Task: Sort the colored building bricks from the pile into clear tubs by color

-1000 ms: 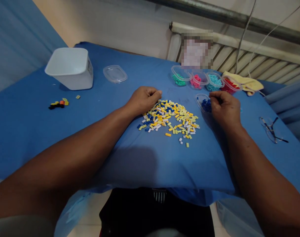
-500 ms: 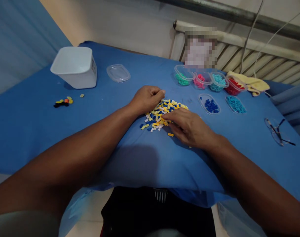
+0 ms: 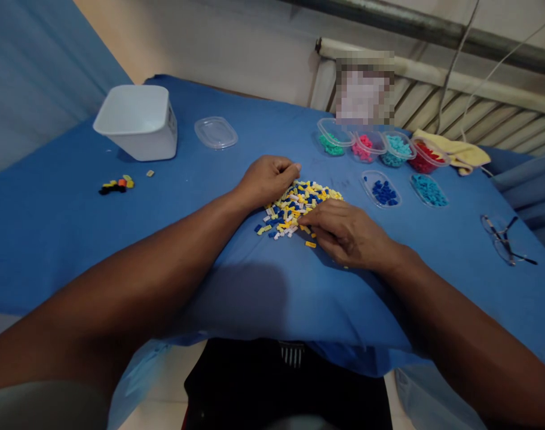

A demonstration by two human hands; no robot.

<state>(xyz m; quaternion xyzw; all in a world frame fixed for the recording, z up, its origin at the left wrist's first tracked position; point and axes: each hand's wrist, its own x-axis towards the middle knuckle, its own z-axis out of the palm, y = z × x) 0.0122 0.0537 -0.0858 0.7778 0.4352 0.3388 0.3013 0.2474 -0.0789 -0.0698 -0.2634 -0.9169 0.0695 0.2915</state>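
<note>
A loose heap of small toy building bricks [image 3: 294, 203], yellow, dark blue and whitish, lies on the blue-covered table between my hands. My left hand [image 3: 269, 178] rests at the heap's far left edge, its fingers curled in and the thumb laid against them. Whatever those fingers may enclose is hidden. Over the near right side of the heap is my right hand [image 3: 348, 232], palm down. Its index fingertip touches bricks, while the thumb stays apart below it. Just left of that thumb, a single orange-yellow brick [image 3: 311, 244] lies off the heap.
At the back left stand a white tub [image 3: 135, 134] and a clear lid [image 3: 216, 132]. Black, yellow and orange bricks [image 3: 115, 185] lie nearer. Clear containers hold green [image 3: 331, 145], pink [image 3: 363, 148], turquoise [image 3: 395, 149] and red bricks [image 3: 425, 156]. Glasses [image 3: 503, 240] lie at right.
My right hand has drawn back slightly, toward me and to the right, uncovering more bricks. My left hand keeps its place.
</note>
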